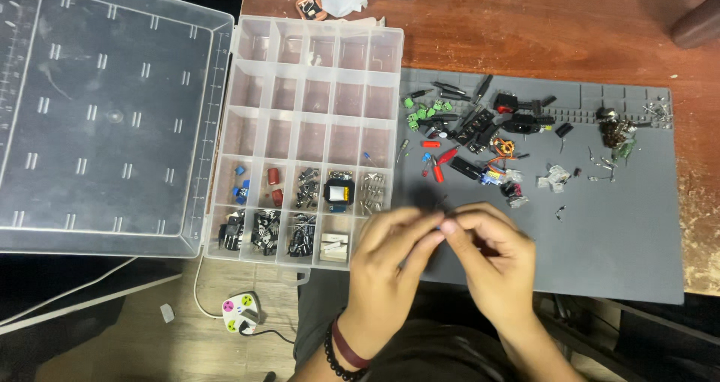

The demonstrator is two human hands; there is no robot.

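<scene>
My left hand (394, 258) and my right hand (491, 251) meet fingertip to fingertip over the near edge of a grey work mat (600, 232). Together they pinch a tiny dark part (444, 215) that is mostly hidden by the fingers. A dark bead bracelet and a red band circle my left wrist. Just left of my hands lies a clear compartment organiser (307, 119); its two nearest rows hold small electronic parts, the rows farther back look bare. Its clear lid (105, 119) lies open flat to the left.
A heap of loose parts (472, 134) lies on the far half of the mat: black connectors, green terminal blocks, red pieces, wires. More small metal bits (619, 131) sit at the mat's far right. The brown table (525, 29) extends behind. A white power strip (240, 312) lies on the floor.
</scene>
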